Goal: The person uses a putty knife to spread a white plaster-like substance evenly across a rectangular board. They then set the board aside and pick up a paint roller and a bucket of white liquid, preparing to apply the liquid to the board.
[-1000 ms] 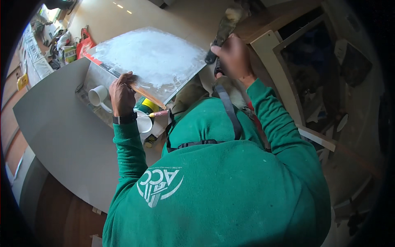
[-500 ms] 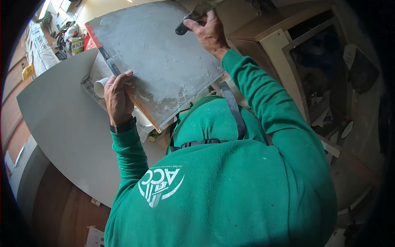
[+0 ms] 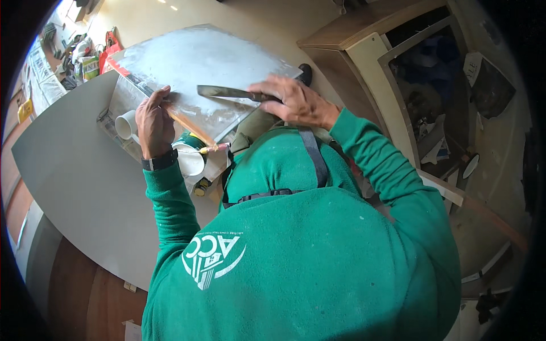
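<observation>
A flat grey board [image 3: 196,59], smeared with pale filler, is propped in front of me with its near edge raised. My left hand [image 3: 154,122] is closed on its left edge, beside a bare wooden strip [image 3: 192,128]. A putty knife [image 3: 227,92] is in my right hand [image 3: 296,101], lying almost flat over the board's near right part; I cannot tell whether its blade touches the surface. Next to my left wrist are a white mug [image 3: 126,125] and a green tub [image 3: 189,159] with white inside. A thin pink-and-yellow handled tool [image 3: 215,148] lies across the tub's rim.
A large grey curved tabletop [image 3: 74,165] spreads out to the left. On the right stands a wooden cabinet [image 3: 364,62] with an open front and clutter inside. Bags and a red sack [image 3: 111,50] lie at the far left. A wooden batten [image 3: 443,186] extends near my right elbow.
My right hand has come down and nearer with the putty knife, which now points left. The board tilts flatter, showing the tub below its edge. My left hand keeps its grip.
</observation>
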